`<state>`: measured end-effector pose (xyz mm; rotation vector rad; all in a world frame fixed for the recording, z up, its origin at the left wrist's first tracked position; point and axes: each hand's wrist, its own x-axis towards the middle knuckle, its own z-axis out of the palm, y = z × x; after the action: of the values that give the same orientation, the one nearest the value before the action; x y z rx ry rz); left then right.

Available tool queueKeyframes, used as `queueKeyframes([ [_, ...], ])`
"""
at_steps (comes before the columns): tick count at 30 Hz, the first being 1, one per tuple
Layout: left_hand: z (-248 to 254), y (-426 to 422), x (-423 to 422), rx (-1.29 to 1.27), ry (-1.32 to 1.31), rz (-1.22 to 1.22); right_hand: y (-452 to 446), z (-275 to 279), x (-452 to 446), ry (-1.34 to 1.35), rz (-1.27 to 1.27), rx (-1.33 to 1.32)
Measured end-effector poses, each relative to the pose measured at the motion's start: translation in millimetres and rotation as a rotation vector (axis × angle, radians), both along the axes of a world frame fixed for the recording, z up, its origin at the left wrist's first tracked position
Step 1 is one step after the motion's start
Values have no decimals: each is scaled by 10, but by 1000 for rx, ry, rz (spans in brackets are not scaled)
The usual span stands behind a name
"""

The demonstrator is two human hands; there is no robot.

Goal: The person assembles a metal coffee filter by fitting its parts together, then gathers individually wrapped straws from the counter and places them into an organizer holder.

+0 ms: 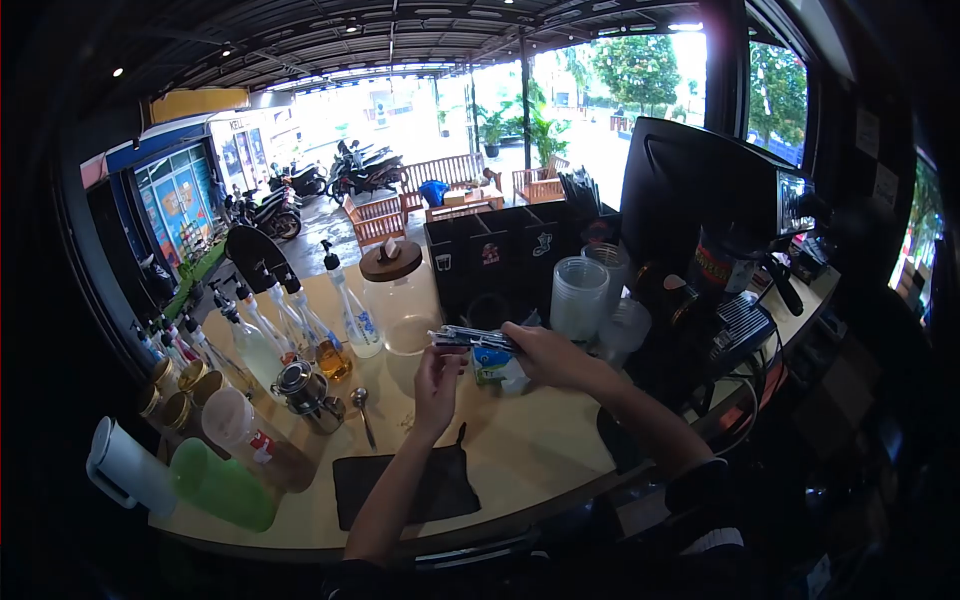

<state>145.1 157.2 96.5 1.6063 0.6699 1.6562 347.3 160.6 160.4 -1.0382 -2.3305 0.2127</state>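
A bundle of thin dark straw-like sticks (474, 338) with pale, shiny ends lies level above the counter, between my two hands. My right hand (550, 356) is closed around its right end. At the left end, the bent fingers of my left hand (437, 383) grip it from below. Behind and under the bundle, a blue, green and white packet (492, 366) stands on the counter, partly hidden by my right hand. A black cloth (405, 488) lies flat below my left forearm, and a metal spoon (363, 412) rests to its upper left.
Pump bottles (355, 315) line the left, with a metal pot (305, 392), a green pitcher (222, 485) and a clear pitcher (255, 440). A wooden-lidded jar (400, 300), black organizer (505, 250) and stacked plastic cups (578, 300) stand behind. A monitor (700, 195) is at right.
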Motion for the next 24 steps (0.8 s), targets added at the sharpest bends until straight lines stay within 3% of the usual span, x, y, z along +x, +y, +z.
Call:
queueKeyframes([
  [6,-295,79,146,-147,197,59,237,-563,151,64,54,-169],
  [9,-431,69,209,-120,493,54,218,-513,200,130,41,-257],
  [12,-397,8,321,-88,573,26,79,-282,241,248,38,-304],
  [14,-353,14,381,-145,475,-78,35,-160,275,553,118,-547],
  [16,-253,-14,428,-199,378,-180,52,-96,301,563,212,-626],
  [18,-121,-85,468,-341,211,-514,3,-78,261,975,330,-951],
  [22,-114,-138,555,-356,239,-552,11,-214,131,1009,392,-1015],
  [24,7,-254,515,-442,283,-437,-30,-210,69,1023,460,-998],
])
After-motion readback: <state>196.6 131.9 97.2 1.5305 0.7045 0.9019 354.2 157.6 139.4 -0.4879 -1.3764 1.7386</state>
